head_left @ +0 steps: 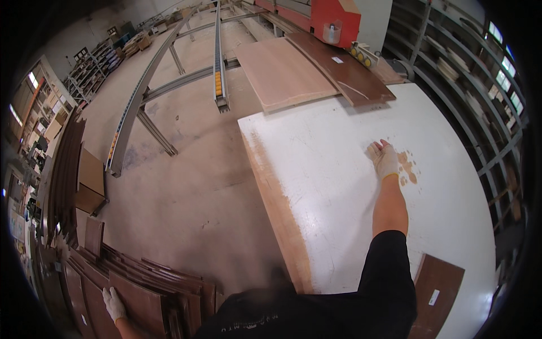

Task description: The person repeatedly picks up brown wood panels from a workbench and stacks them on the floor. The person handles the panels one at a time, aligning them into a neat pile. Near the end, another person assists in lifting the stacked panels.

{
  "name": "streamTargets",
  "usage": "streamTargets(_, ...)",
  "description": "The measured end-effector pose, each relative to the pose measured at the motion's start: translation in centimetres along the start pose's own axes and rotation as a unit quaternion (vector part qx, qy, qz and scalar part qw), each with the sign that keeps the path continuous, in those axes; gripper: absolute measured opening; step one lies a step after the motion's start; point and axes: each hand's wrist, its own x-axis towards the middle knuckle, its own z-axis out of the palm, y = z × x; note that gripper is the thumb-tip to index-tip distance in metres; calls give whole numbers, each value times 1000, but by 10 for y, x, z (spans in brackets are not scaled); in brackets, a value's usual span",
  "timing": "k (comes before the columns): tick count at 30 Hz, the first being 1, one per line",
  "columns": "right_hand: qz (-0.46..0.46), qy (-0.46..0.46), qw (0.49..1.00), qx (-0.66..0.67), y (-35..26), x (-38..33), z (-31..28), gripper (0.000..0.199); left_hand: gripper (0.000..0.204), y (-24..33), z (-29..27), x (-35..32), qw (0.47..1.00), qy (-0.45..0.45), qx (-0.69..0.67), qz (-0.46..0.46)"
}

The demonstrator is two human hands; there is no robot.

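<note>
Two gloved hands: your L hand (114, 305) is on the brown panels (139, 302) approx 8 o'clock, fingers nearly together; can't tell if they're pinching. Your R hand (385, 160), 3 o'clock, has curled fingers, nothing visible in it, at the white table (333, 226). Pref. keep L fingertips clear of gaps btwn panels.
</note>
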Motion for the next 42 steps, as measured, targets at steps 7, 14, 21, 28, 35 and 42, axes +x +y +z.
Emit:
streamTargets(7,22,37,998,49,4,43,30,38,58,82,-39,-27,971,75,-224,-19)
streamTargets(14,-49,58,991,114,13,64,42,29,39,335,-65,-142,860,53,-354,364)
streamTargets(21,31,4,986,162,80,-62,53,36,48,588,73,-265,720,-461,-321,408)
streamTargets(28,-56,-227,869,-437,119,-194,75,46,52,684,174,-366,416,-563,-713,24)
streamTargets(35,-10,-226,938,-263,110,-203,70,66,29,640,186,-301,562,-337,-672,344)
streamTargets(42,175,-242,932,204,62,-126,106,78,20,500,66,-215,412,-550,-724,53)
